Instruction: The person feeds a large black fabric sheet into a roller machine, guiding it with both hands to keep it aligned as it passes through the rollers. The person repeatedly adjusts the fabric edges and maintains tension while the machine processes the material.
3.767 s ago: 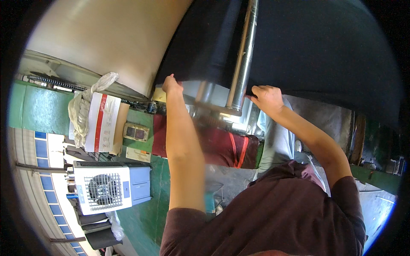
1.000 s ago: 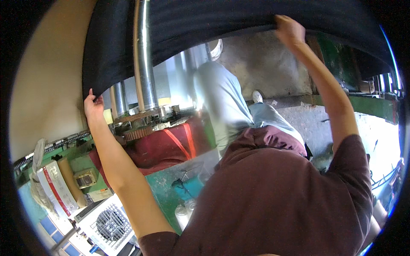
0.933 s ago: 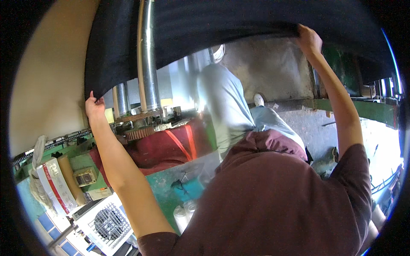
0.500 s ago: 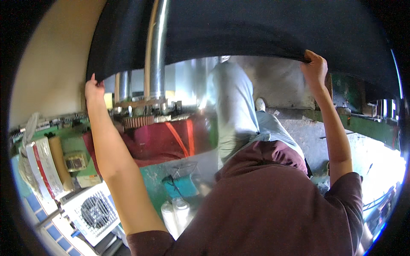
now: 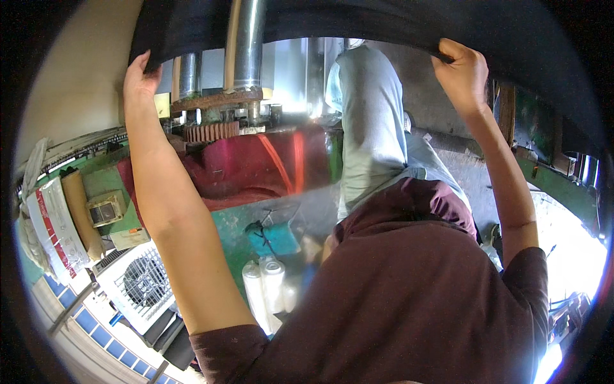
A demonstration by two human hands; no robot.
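Note:
A wide sheet of black fabric (image 5: 345, 20) stretches across the top of the view, its near edge spanning between my two hands. At the left, my left hand (image 5: 142, 78) pinches that edge between thumb and fingers. Farther right, my right hand (image 5: 462, 72) grips the same edge in a closed fist. Both arms are stretched out ahead of me. Just right of my left hand, shiny metal rollers (image 5: 246, 48) run up to the fabric, which covers their far ends.
Below the rollers lies a dark red cloth (image 5: 236, 163) with orange straps on green machinery. A white fan unit (image 5: 142, 278) stands at lower left, near a wrapped roll (image 5: 57, 224). White rolls (image 5: 272, 281) and a teal piece (image 5: 275, 238) are beside my body.
Both hands have moved farther up in the view, and the fabric's edge has gone with them. My grip on it stays closed. The surroundings have shifted slightly with my head.

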